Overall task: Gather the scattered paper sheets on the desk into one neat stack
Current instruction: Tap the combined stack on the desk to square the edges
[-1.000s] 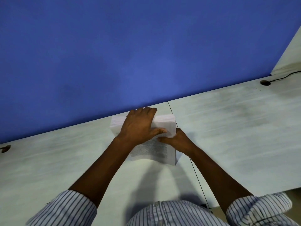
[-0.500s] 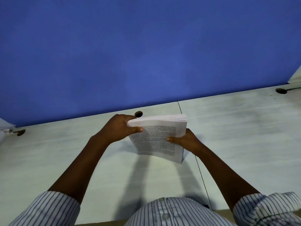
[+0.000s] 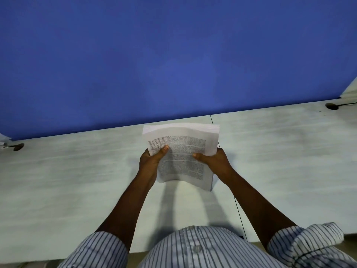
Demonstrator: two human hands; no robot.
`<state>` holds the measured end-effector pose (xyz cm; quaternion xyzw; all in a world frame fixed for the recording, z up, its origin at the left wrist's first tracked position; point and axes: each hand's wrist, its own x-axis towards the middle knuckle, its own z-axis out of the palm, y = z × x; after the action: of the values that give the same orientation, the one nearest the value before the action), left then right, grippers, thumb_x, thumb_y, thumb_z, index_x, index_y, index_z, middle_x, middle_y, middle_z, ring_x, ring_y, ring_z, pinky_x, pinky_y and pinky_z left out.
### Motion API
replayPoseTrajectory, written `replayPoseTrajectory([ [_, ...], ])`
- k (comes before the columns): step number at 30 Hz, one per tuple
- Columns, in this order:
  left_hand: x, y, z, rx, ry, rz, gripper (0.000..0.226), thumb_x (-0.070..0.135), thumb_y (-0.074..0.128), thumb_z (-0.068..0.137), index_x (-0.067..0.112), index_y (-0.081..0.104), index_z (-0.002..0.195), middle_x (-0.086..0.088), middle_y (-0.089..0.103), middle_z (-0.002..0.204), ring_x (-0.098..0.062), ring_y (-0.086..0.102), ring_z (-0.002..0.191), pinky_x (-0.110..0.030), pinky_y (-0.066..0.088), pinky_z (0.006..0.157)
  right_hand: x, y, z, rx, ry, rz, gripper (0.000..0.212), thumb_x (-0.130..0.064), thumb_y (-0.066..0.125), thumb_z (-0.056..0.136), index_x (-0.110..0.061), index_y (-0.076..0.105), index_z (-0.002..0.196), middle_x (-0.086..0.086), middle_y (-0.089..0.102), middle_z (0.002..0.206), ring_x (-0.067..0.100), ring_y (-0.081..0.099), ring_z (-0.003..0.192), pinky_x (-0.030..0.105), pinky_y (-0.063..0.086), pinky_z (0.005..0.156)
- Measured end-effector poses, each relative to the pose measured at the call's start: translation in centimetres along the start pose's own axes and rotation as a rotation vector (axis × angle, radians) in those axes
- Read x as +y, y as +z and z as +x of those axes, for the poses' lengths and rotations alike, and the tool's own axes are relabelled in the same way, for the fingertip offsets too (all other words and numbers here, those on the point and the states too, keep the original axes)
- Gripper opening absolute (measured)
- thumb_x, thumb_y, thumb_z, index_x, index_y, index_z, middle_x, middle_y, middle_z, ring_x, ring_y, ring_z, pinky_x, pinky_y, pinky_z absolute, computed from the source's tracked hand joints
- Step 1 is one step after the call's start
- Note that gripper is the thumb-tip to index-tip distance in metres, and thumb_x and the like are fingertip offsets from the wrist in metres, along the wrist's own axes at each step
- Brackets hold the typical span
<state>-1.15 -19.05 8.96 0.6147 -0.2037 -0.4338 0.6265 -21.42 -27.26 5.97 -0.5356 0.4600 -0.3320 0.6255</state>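
Paper sheets (image 3: 185, 144) are gathered into one thick stack, printed side up, held over the middle of the desk (image 3: 77, 180) close to the blue partition (image 3: 173, 55). The left hand (image 3: 151, 161) grips the stack's left edge, with the thumb curled onto the print and the fingers hidden underneath. The right hand (image 3: 214, 161) grips the right edge the same way, thumb on the top sheet. The stack bows upward between the two grips. Its near edge hangs clear of the desk with a shadow beneath it; whether the far edge touches the surface cannot be told. That far edge fans slightly, its sheets not quite flush. A seam (image 3: 239, 219) in the desk runs from the partition toward the person and passes under the stack's right side. Pale desk surface stretches wide on both sides of the hands — a cable hole (image 3: 18, 147) lies far left and a second cable hole (image 3: 332, 106) far right, with a cord (image 3: 347, 103) leading from it, both well apart from the stack. Striped sleeves (image 3: 100, 248) are rolled up the forearms.
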Motion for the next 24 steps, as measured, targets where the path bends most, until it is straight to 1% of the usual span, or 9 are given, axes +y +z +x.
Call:
replayPoseTrajectory([
  [3,0.9,0.0,-0.7,0.035,0.076,-0.014,0.026,0.007,0.075,0.084,0.017,0.068,0.106,0.01,0.075,0.097,-0.004,0.073,0.085,-0.019,0.058,0.079,-1.0,0.1,0.1,0.033,-0.067,0.03,0.032,-0.023,0.09,0.07,-0.026,0.073,0.096,-0.001,0.076,0.104,0.016,0.073,0.095,0.033,0.059,0.084],
  [5,0.5,-0.7,-0.8,0.028,0.083,-0.021,0.028,0.007,0.076,0.083,0.016,0.069,0.108,0.008,0.076,0.098,-0.007,0.073,0.089,-0.021,0.058,0.079,-1.2,-0.1,0.1,0.036,-0.073,0.015,0.032,-0.022,0.09,0.07,-0.026,0.071,0.096,-0.002,0.075,0.102,0.015,0.072,0.093,0.031,0.059,0.082],
  [7,-0.8,-1.1,-1.2,0.027,0.035,0.024,0.033,0.008,0.079,0.08,0.017,0.068,0.109,0.008,0.075,0.1,-0.01,0.072,0.094,-0.02,0.057,0.076,-0.3,-0.1,0.0,0.04,-0.029,-0.036,0.031,-0.021,0.09,0.069,-0.026,0.07,0.093,-0.002,0.074,0.099,0.016,0.071,0.092,0.033,0.059,0.083],
  [11,-3.3,-1.0,-2.3,0.023,-0.08,0.117,0.029,0.011,0.084,0.076,0.026,0.067,0.094,0.016,0.073,0.09,0.003,0.069,0.085,-0.015,0.053,0.07,2.2,-0.3,-0.4,0.022,0.032,-0.03,0.029,-0.016,0.091,0.069,-0.022,0.076,0.093,0.0,0.078,0.099,0.021,0.073,0.097,0.041,0.058,0.091],
  [14,-2.6,-1.1,-1.6,-0.001,-0.118,0.142,0.025,0.014,0.085,0.076,0.024,0.069,0.093,0.009,0.075,0.093,-0.01,0.071,0.094,-0.022,0.054,0.077,1.7,-0.6,-0.1,-0.017,0.034,-0.035,0.03,-0.016,0.088,0.073,-0.022,0.077,0.1,0.0,0.077,0.104,0.017,0.073,0.1,0.037,0.057,0.093],
  [17,-1.2,-1.4,-0.7,-0.088,-0.137,0.231,0.026,0.017,0.084,0.077,0.024,0.071,0.099,0.007,0.075,0.1,-0.013,0.071,0.098,-0.022,0.052,0.081,1.1,-0.8,0.0,-0.107,0.032,-0.047,0.04,-0.016,0.084,0.078,-0.019,0.072,0.116,-0.002,0.075,0.113,0.013,0.071,0.105,0.032,0.054,0.096],
  [20,0.0,-1.9,-0.5,-0.185,-0.2,0.232,0.031,0.021,0.078,0.084,0.02,0.071,0.114,-0.001,0.074,0.115,-0.014,0.072,0.099,-0.02,0.056,0.076,1.3,-0.8,-0.2,-0.164,0.101,0.01,0.042,-0.01,0.08,0.081,-0.013,0.07,0.121,0.001,0.074,0.117,0.015,0.071,0.106,0.035,0.054,0.099],
  [21,0.2,-2.2,-0.5,-0.219,-0.248,0.195,0.03,0.022,0.074,0.088,0.017,0.07,0.117,-0.005,0.073,0.117,-0.018,0.073,0.099,-0.024,0.058,0.076,1.6,-0.7,-0.4,-0.173,0.131,0.065,0.041,-0.006,0.078,0.082,-0.01,0.07,0.122,0.005,0.073,0.117,0.019,0.071,0.107,0.038,0.053,0.1],
  [24,0.4,-3.1,-0.8,-0.355,-0.41,0.077,0.034,0.029,0.063,0.096,0.013,0.066,0.125,-0.01,0.071,0.121,-0.029,0.069,0.111,-0.039,0.054,0.095,2.0,-0.5,-0.7,-0.179,0.219,0.223,0.041,0.001,0.075,0.082,-0.003,0.068,0.122,0.012,0.072,0.118,0.029,0.07,0.108,0.046,0.052,0.101],
])
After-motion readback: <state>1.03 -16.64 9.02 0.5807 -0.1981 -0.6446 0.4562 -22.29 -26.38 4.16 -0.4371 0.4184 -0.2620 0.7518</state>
